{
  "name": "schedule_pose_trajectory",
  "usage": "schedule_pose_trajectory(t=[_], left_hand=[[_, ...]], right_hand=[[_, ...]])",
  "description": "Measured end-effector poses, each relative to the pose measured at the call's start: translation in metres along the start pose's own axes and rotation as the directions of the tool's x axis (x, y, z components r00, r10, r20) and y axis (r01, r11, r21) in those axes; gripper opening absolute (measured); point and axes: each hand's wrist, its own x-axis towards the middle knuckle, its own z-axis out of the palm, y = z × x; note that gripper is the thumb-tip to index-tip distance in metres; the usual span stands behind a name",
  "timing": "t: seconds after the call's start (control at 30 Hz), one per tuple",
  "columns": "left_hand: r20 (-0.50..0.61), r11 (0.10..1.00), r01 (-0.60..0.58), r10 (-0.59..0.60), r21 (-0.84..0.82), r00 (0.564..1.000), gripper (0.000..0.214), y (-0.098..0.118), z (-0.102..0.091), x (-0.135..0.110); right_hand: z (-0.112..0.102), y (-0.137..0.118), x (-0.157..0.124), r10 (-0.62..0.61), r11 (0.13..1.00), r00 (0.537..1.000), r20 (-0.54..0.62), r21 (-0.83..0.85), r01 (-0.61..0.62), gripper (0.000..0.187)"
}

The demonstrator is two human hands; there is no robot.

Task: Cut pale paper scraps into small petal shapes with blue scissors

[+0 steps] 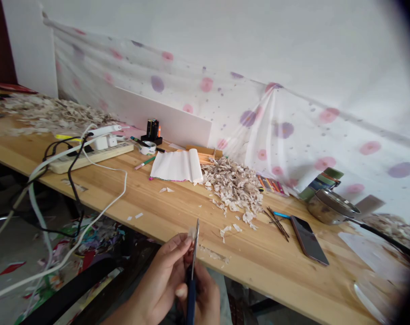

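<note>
At the front edge of the table, my left hand pinches a small pale flake between thumb and fingertips. My right hand is closed around the dark blue handle of a pair of scissors, seen edge-on. The blades point up and away from me, right beside the flake and my left fingertips. Whether the blades are apart cannot be made out. Beyond my hands lies a heap of dry, pale brown flakes, with a few loose scraps nearer to me.
A partly rolled white paper pad lies left of the heap. Further left are a power strip and trailing cables. A phone, dark thin sticks and a metal pan stand or lie to the right.
</note>
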Motion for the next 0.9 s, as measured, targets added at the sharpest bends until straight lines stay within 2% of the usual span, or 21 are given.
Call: schedule_pose_trajectory(t=[0.13,0.23,0.3,0.4,0.53,0.67,0.77,0.9], left_hand=[[-0.004,0.999,-0.035,0.035,-0.016,0.999,0.007,0.000,-0.005,0.005],[0.006,0.997,-0.074,0.074,-0.013,0.997,0.005,0.002,-0.008,0.009],[0.011,0.996,-0.085,0.085,0.005,0.996,0.004,0.003,-0.008,0.009],[-0.011,0.996,-0.092,0.092,0.005,0.996,0.005,0.003,-0.008,0.009],[-0.043,0.996,-0.090,0.090,-0.001,0.995,0.014,0.002,-0.008,0.009],[-0.012,0.995,-0.092,0.093,0.029,0.996,0.017,-0.002,-0.010,0.010],[0.011,0.991,-0.113,0.112,0.065,0.994,0.016,-0.004,-0.010,0.012],[-0.017,0.977,-0.157,0.161,0.144,0.987,0.016,-0.006,-0.009,0.013]], right_hand=[[-0.002,0.002,-0.002,0.077,0.997,0.997,0.012,-0.012,-0.077,0.070],[-0.001,0.003,-0.005,0.087,0.996,0.996,-0.009,0.000,-0.087,0.061],[0.000,0.003,-0.006,0.063,0.998,0.997,-0.035,-0.003,-0.063,0.056],[0.001,0.004,-0.007,-0.032,0.997,0.995,-0.097,-0.073,0.025,0.060],[-0.002,0.007,-0.009,-0.083,0.987,0.996,-0.024,-0.140,0.079,0.065],[-0.004,0.012,-0.013,-0.088,0.981,0.993,-0.073,-0.177,0.074,0.068],[-0.005,0.017,-0.013,-0.090,0.986,0.995,-0.038,-0.143,0.084,0.066],[-0.009,0.017,-0.011,-0.062,0.998,0.994,-0.090,-0.011,0.061,0.055]])
